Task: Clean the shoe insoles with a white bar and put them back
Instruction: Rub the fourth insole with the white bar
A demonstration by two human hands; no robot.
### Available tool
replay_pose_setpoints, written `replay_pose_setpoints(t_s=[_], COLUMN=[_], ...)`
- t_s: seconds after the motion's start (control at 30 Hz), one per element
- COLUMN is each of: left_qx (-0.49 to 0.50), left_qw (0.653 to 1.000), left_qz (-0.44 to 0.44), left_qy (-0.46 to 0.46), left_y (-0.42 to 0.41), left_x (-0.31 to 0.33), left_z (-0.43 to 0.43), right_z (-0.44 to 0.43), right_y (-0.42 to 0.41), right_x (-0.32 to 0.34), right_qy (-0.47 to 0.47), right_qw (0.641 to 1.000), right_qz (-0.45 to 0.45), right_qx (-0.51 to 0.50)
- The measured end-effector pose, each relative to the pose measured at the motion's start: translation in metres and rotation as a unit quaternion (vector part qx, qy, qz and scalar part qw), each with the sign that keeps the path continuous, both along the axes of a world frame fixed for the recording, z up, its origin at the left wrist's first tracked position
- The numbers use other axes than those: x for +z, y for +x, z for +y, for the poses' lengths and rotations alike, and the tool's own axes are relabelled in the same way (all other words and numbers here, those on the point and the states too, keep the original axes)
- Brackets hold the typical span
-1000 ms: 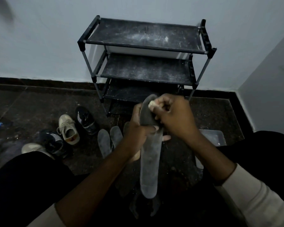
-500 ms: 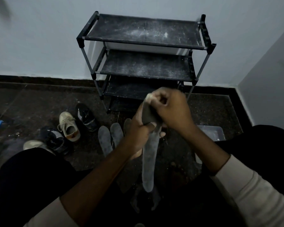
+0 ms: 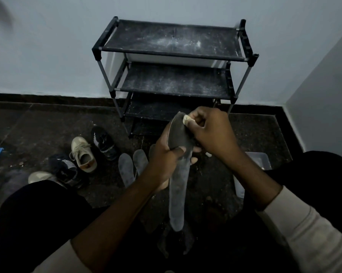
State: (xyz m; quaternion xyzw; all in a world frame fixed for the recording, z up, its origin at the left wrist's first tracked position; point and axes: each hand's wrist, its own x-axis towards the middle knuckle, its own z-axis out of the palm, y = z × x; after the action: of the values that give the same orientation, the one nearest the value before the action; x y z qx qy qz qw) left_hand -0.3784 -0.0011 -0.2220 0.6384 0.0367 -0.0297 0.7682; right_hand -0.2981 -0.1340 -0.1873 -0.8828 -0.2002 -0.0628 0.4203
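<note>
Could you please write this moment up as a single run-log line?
left hand grips insole | right hand presses bar to its top end | more insoles on floor beside shoes

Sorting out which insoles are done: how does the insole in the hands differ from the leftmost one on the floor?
The held insole is gripped upright by the left hand, its top end curled; the floor insole lies flat. The right hand presses the white bar on the held insole; no hand touches the floor insole. Both are grey.
</note>
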Motion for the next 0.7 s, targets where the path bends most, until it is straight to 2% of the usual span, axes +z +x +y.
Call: replay_pose_setpoints(t_s=[0.1, 0.27, 0.43, 0.6, 0.7], left_qx=[0.004, -0.018, 0.018, 0.01, 0.02], left_qw=[1.0, 1.0, 1.0, 0.999, 0.999], left_qz=[-0.002, -0.002, -0.003, -0.001, -0.011], left_qy=[-0.002, 0.009, 0.006, 0.031, 0.028], left_y=[0.001, -0.002, 0.001, 0.0, 0.002], left_x=[-0.001, -0.001, -0.003, -0.005, -0.007], left_z=[0.002, -0.007, 0.001, -0.006, -0.001], right_z=[-0.006, 0.0, -0.006, -0.008, -0.009], right_y=[0.004, 0.01, 0.004, 0.015, 0.009], right_x=[-0.001, 0.014, 0.001, 0.01, 0.007], right_qy=[-0.05, 0.014, -0.067, -0.012, -0.043], right_qw=[0.998, 1.0, 0.997, 1.0, 0.999], right_qz=[0.029, -0.012, 0.031, -0.008, 0.003], right_qx=[-0.001, -0.004, 0.024, -0.017, 0.001])
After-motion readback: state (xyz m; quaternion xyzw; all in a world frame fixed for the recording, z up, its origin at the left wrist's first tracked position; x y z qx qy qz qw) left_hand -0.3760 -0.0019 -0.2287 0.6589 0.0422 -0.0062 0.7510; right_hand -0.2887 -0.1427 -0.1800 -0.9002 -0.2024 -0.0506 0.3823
